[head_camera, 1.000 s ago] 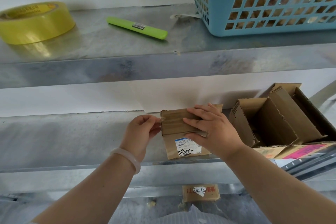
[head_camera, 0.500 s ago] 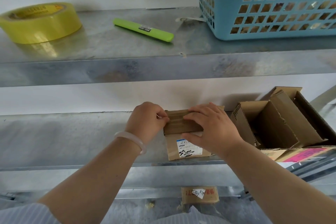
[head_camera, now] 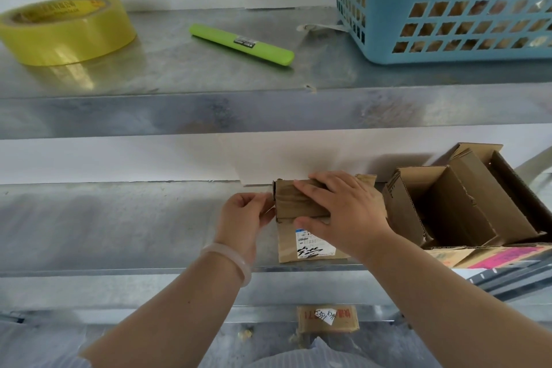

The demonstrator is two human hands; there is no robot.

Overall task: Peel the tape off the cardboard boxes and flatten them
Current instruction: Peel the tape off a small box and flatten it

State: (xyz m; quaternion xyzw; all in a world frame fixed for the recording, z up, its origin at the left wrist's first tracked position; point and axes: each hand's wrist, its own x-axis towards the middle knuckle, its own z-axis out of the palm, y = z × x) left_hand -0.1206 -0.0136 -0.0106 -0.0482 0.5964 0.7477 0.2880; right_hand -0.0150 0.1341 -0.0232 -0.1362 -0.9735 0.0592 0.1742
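Note:
A small brown cardboard box (head_camera: 294, 203) with a white printed label stands on the middle metal shelf (head_camera: 119, 224). My right hand (head_camera: 343, 212) lies over its top, fingers spread across the upper flap, thumb on the front face. At the box's left edge my left hand (head_camera: 245, 215) has its fingers curled, pinching at something thin there; clear tape is too faint to make out. To the right sits a larger open cardboard box (head_camera: 466, 203) with flaps up.
On the upper shelf lie a yellow tape roll (head_camera: 65, 30), a green utility knife (head_camera: 242, 44) and a blue plastic basket (head_camera: 448, 6). Another small taped box (head_camera: 327, 318) lies on the level below.
My left hand has drawn slightly left, away from the box's left edge. The right hand stays pressed on the box top.

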